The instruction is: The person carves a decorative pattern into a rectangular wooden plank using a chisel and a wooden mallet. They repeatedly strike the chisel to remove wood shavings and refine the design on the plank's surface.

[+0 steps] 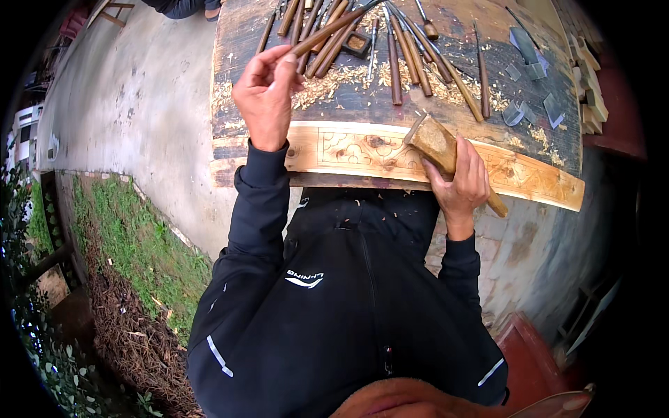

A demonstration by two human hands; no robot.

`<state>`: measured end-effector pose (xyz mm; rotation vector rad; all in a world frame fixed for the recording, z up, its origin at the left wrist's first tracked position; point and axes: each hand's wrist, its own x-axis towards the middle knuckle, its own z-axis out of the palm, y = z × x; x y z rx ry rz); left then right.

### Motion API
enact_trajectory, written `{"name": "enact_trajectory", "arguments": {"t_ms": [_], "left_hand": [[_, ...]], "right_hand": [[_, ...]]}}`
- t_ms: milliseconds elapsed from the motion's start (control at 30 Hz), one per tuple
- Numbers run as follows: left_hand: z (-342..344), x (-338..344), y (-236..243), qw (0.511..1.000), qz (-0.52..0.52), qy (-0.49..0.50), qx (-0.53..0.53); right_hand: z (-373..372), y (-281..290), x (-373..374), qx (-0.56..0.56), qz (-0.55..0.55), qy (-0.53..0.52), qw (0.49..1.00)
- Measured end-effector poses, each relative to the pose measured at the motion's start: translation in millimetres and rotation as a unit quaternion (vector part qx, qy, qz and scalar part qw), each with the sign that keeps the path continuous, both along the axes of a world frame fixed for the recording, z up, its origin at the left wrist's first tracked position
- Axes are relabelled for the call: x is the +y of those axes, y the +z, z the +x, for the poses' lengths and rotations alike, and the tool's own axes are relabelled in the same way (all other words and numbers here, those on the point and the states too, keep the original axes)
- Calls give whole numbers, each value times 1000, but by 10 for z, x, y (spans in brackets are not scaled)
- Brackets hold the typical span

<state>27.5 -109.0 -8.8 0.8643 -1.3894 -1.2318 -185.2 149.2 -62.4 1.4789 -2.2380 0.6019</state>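
My left hand (268, 87) is raised over the left part of the bench, thumb and fingers closed on the handle end of a wood chisel (327, 29). The chisel slants up and right over a pile of other chisels (394, 66) with dark wooden handles. My right hand (462, 182) is wrapped round a wooden mallet (435, 141), its block head resting on or just above a carved board (362, 155); which of the two I cannot tell. That long pale board, with outlined scroll patterns, lies along the bench's near edge, its right end jutting out.
Wood shavings (317, 94) litter the dark workbench (446, 111). A small square dark box (357, 44) sits among the chisels. Clear plastic-looking pieces (533, 70) lie at the right. Stacked wood blocks (592, 90) stand beyond the right edge. Another person's leg (178, 7) shows at the top left.
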Motion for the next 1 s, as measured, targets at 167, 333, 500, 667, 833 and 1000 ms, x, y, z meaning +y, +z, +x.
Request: {"name": "enact_trajectory", "arguments": {"t_ms": [167, 333, 500, 667, 833, 1000], "left_hand": [[345, -96, 186, 996, -8, 89, 21], [378, -176, 231, 995, -29, 95, 23], [277, -207, 246, 994, -66, 83, 7], [234, -223, 286, 993, -87, 77, -19], [149, -223, 388, 992, -98, 75, -17], [132, -186, 466, 993, -105, 51, -28]], "right_hand": [[16, 1, -8, 0, 3, 1, 1000], [18, 23, -22, 3, 3, 4, 1000], [3, 16, -23, 3, 4, 2, 1000], [-13, -17, -16, 1, -7, 8, 1000], [-9, -16, -6, 3, -7, 1, 1000], [-14, -9, -7, -1, -5, -2, 1000]]}}
